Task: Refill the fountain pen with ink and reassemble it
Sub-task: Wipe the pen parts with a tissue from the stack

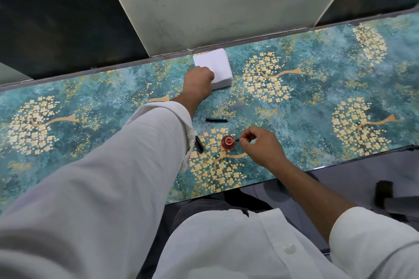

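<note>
The pen part (238,140) lies flat, its tip over the ink bottle (227,142) at nine o'clock from your right hand (258,145), which pinches it. Your left hand (198,82) rests on the paper stack (217,65) at twelve o'clock; its grip is hidden.
</note>
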